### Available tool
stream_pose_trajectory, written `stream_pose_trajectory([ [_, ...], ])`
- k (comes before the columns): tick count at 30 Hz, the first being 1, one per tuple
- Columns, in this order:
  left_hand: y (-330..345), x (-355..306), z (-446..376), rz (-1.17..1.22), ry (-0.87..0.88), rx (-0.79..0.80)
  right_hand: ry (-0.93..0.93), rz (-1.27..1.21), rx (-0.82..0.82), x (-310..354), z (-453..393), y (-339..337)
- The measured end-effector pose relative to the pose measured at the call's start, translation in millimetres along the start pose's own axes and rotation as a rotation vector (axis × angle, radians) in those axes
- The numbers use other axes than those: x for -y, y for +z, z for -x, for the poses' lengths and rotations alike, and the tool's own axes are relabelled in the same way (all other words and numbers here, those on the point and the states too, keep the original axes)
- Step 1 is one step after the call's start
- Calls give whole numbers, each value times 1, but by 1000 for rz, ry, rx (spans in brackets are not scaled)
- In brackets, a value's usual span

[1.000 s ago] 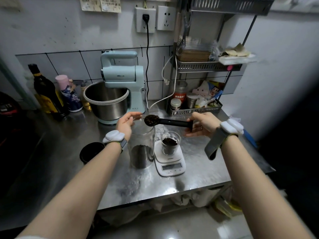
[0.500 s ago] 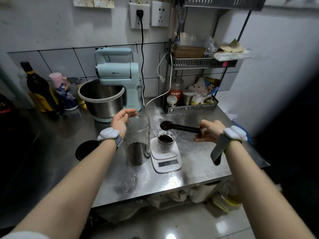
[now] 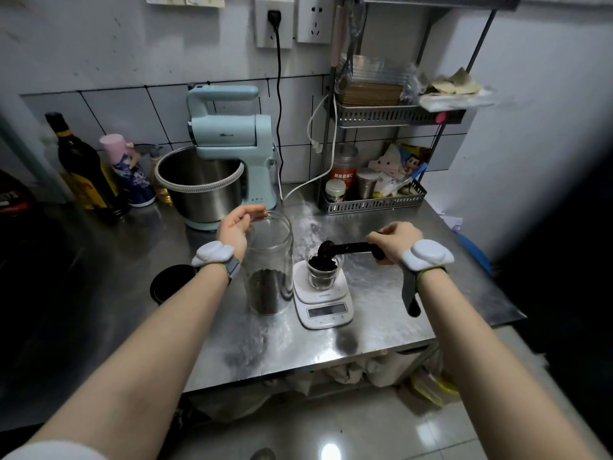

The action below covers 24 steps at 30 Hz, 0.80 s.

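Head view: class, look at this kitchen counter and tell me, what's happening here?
A person is weighing out what look like coffee beans. The right hand grips a black scoop, tipped over a small glass cup that stands on a white scale, and dark beans are piling into the cup. The left hand rests against the rim of a tall glass jar, partly filled with the same beans, beside the scale.

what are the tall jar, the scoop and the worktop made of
Tall jar: clear glass or plastic; you see straight through its wall.
Scoop: matte black, probably plastic.
Worktop: stainless steel, by its grey sheen and smeared reflections.
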<state>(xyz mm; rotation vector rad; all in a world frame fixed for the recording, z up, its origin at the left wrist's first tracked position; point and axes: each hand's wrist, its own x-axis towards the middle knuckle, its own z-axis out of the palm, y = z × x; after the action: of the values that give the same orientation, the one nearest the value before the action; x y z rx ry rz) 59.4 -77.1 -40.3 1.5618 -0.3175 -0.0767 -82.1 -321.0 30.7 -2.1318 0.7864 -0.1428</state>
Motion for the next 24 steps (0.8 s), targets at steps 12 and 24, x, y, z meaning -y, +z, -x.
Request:
stream_pose_trajectory([
  [12, 4, 0, 1, 13, 7, -10, -463, 614, 86, 33, 20, 15],
  [24, 3, 0, 2, 21, 6, -22, -821, 1026, 120, 58, 30, 27],
])
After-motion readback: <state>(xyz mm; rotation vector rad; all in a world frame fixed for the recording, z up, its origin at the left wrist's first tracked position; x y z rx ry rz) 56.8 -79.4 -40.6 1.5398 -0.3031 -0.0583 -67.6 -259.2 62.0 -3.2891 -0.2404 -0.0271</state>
